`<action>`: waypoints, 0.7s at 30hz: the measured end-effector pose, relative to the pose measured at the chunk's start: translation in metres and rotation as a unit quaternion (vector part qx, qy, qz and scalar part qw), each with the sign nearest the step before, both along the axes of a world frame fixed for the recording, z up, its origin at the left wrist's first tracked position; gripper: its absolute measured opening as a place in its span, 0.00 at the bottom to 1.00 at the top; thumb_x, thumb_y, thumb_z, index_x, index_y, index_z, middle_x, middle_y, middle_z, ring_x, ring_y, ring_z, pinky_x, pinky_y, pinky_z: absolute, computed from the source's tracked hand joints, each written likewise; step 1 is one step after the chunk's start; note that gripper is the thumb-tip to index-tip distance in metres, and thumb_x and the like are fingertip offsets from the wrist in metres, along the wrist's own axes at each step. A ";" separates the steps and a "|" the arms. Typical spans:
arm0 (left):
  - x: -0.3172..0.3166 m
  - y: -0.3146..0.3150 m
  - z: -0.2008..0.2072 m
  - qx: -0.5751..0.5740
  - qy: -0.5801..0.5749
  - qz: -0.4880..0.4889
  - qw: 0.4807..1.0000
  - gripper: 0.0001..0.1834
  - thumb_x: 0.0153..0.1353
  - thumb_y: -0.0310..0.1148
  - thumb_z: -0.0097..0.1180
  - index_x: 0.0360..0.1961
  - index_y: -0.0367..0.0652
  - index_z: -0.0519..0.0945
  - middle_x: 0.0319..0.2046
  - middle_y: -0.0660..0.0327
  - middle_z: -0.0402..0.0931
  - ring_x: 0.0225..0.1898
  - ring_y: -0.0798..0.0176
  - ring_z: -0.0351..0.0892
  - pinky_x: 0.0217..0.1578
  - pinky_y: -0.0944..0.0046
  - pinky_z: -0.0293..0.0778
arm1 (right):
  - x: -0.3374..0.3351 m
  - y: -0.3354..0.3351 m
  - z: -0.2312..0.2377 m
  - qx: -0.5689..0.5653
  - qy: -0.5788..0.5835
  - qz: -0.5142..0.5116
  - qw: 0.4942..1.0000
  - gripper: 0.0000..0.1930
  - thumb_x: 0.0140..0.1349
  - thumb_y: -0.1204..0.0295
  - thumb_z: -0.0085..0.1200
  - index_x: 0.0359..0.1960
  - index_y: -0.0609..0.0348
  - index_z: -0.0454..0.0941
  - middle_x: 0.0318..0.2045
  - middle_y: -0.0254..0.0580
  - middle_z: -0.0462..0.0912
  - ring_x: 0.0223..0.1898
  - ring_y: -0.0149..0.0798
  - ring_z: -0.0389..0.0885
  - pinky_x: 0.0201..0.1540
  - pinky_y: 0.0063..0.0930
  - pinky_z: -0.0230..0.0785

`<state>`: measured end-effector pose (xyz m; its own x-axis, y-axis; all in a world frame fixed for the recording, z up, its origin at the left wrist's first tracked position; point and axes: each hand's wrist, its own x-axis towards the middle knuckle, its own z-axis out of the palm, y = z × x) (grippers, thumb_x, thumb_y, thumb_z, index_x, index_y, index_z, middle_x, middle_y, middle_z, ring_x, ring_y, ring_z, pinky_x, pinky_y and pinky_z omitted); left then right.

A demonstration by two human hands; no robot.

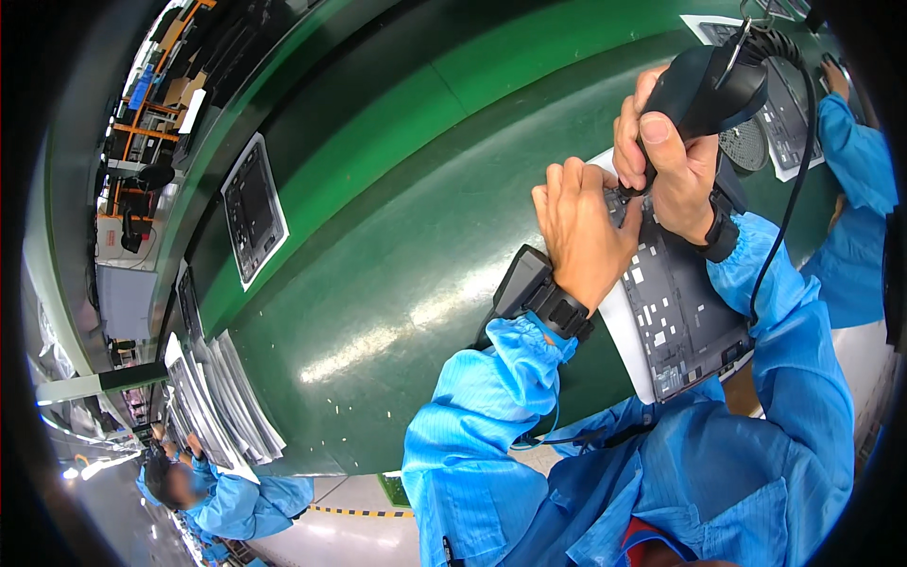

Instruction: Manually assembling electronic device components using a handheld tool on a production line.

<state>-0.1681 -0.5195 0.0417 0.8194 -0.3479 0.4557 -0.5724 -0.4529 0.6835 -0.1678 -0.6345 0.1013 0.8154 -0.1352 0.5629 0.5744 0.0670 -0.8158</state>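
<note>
My right hand (675,175) is wrapped around a black electric screwdriver (713,90), which hangs from a metal hook and has a coiled cord. Its lower tip points down at the far end of a black laptop cover panel (675,302) dotted with small white pads. Close beside that tip, my left hand (586,231) rests over the panel's far left corner, fingers bent and thumb drawn in. Whatever lies between those fingertips is hidden. Under the panel is a white sheet (624,340). Both wrists wear black straps.
Another black panel on a white sheet (253,213) lies at the back left of the green bench (378,274). A stack of panels and sheets (222,397) stands at the left end, near a co-worker (227,501). At right are a round black dish (744,146) and another co-worker's sleeve (855,156).
</note>
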 end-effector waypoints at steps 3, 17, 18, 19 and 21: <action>0.000 0.000 0.000 -0.003 0.003 -0.002 1.000 0.17 0.47 0.30 0.74 0.35 0.42 0.78 0.37 0.57 0.72 0.45 0.50 0.70 0.45 0.52 0.61 | -0.001 0.006 0.005 0.065 0.004 -0.022 0.998 0.13 0.74 0.66 0.55 0.33 0.61 0.73 0.14 0.28 0.69 0.15 0.22 0.65 0.21 0.20 0.59; 0.000 0.000 0.001 0.002 -0.002 -0.005 1.000 0.17 0.47 0.30 0.74 0.36 0.41 0.78 0.37 0.57 0.72 0.44 0.50 0.70 0.44 0.52 0.61 | 0.001 -0.005 -0.003 -0.017 -0.005 -0.004 1.000 0.17 0.75 0.60 0.54 0.45 0.61 0.65 0.18 0.33 0.69 0.16 0.24 0.65 0.18 0.19 0.61; 0.000 0.000 0.001 0.003 -0.002 -0.005 1.000 0.17 0.47 0.30 0.74 0.36 0.41 0.78 0.37 0.57 0.72 0.44 0.50 0.70 0.44 0.52 0.61 | 0.001 -0.003 -0.003 -0.017 -0.005 -0.004 1.000 0.17 0.75 0.60 0.54 0.45 0.61 0.65 0.18 0.33 0.69 0.16 0.24 0.65 0.18 0.19 0.61; 0.000 0.000 0.002 0.004 0.000 -0.006 1.000 0.17 0.47 0.30 0.74 0.35 0.41 0.78 0.37 0.57 0.72 0.44 0.50 0.70 0.45 0.52 0.61 | 0.000 0.000 -0.001 0.020 0.004 -0.008 1.000 0.14 0.74 0.63 0.55 0.41 0.61 0.69 0.17 0.30 0.69 0.16 0.23 0.65 0.20 0.20 0.60; 0.000 0.000 0.002 0.006 0.001 -0.007 1.000 0.17 0.47 0.30 0.74 0.35 0.41 0.78 0.37 0.57 0.72 0.45 0.50 0.70 0.45 0.52 0.61 | 0.000 0.000 0.000 0.055 0.011 -0.012 0.998 0.11 0.74 0.67 0.56 0.37 0.62 0.73 0.15 0.28 0.70 0.15 0.21 0.64 0.21 0.20 0.59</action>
